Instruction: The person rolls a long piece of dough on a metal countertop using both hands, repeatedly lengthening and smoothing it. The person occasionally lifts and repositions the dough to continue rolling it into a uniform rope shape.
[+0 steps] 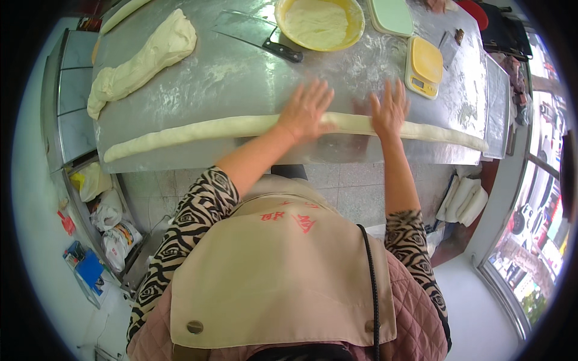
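Observation:
A long rope of dough [216, 127] lies across the near part of a metal worktable [235, 85]. My left hand [307, 108] rests on the rope near its middle, palm down with fingers spread, slightly blurred. To its right, my right hand [390, 108] lies flat on the same rope, its fingers pointing away from me. Neither hand is closed around the dough. Beyond my left hand is a cleaver [257, 38] with a black handle. A yellow bowl [360, 34] holding flour or dough stands behind it.
A thick dough piece [144, 61] lies at the left, with part of another dough strip [122, 16] behind. At the right are a yellow-topped kitchen scale [426, 63], a pale green lidded container [393, 16] and a flat metal scraper [448, 49]. Part of another person's hand [437, 4] shows at the top.

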Demonstrator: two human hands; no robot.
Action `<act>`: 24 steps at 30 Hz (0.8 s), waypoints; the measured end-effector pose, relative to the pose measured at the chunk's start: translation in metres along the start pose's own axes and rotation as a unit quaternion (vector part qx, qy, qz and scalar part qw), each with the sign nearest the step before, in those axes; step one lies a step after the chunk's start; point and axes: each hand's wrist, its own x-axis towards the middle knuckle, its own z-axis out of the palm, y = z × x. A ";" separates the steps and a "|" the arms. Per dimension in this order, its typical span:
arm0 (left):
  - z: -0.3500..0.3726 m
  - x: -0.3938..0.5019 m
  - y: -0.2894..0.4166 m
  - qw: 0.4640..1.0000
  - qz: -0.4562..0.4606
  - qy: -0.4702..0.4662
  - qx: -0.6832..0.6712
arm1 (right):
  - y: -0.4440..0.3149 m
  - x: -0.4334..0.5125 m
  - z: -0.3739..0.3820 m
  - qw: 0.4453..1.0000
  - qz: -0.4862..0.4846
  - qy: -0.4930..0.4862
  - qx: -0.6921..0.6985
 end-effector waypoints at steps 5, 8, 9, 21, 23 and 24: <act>-0.019 -0.099 0.034 0.993 0.039 -0.108 0.002 | 0.027 -0.129 -0.040 0.992 -0.086 -0.086 0.022; -0.015 -0.110 0.018 0.995 0.044 -0.084 0.035 | 0.026 -0.123 -0.034 0.991 -0.066 -0.114 -0.031; -0.012 -0.100 0.009 0.995 0.047 -0.080 0.045 | 0.026 -0.103 -0.026 0.990 -0.062 -0.112 -0.054; 0.007 -0.042 0.035 0.999 0.006 -0.046 -0.003 | -0.064 -0.089 -0.004 0.981 -0.121 -0.144 0.043; 0.002 -0.083 0.034 0.996 0.039 -0.074 -0.024 | -0.069 -0.120 -0.016 0.979 -0.136 -0.142 0.047; 0.002 -0.090 0.034 0.998 0.052 -0.044 -0.001 | -0.068 -0.123 -0.019 0.980 -0.131 -0.146 0.037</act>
